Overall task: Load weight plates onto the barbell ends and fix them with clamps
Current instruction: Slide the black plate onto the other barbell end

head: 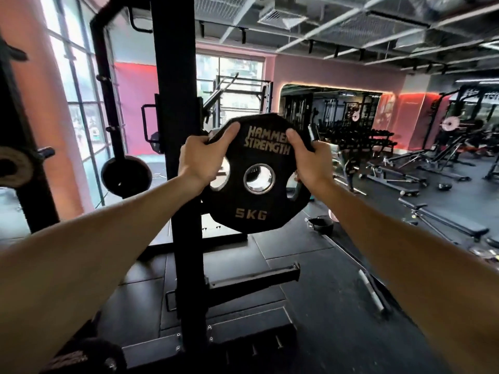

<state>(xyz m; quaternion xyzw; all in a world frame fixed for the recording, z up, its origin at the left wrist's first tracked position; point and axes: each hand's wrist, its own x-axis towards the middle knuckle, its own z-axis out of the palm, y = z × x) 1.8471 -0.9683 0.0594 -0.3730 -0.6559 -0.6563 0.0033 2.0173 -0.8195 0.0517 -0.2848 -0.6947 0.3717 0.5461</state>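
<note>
Black 5 KG weight plate (256,190): held upright at arm's length, just right of black rack upright (178,157), face toward camera. Left hand (201,160) grasping plate's upper left rim. Right hand (310,160) grasping upper right rim. Storage peg (253,276) on upright, below plate.

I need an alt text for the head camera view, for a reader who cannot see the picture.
Two bare hands, left hand and right hand, hold a black 5 kg weight plate upright by its upper edge, at arm's length, its printed face toward the camera. A black rack post stands just behind on the left, and a gym room with benches lies to the right.
</note>
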